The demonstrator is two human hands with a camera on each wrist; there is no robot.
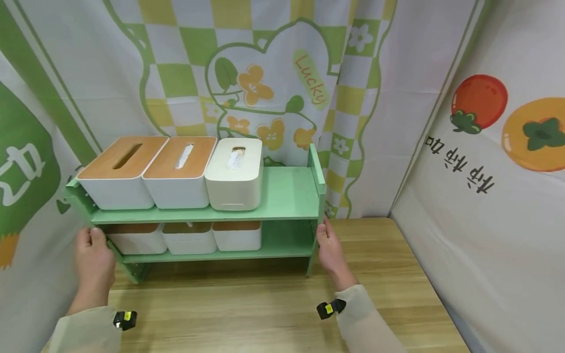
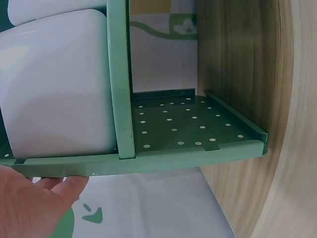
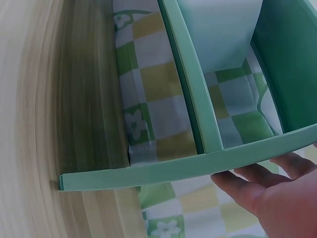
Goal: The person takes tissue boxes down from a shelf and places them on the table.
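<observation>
A green two-tier shelf stands on the wooden table, tissue boxes on both tiers. My left hand touches its left side panel from outside. In the left wrist view, the fingers meet the outer face of that panel. My right hand rests against the right side panel; its extended fingers lie on the outer face in the right wrist view. On top sit two wood-lidded white tissue boxes and a cream one.
Three more tissue boxes line the lower tier. The wooden table extends in front and to the right. Patterned cloth hangs behind, with more cloth on both sides.
</observation>
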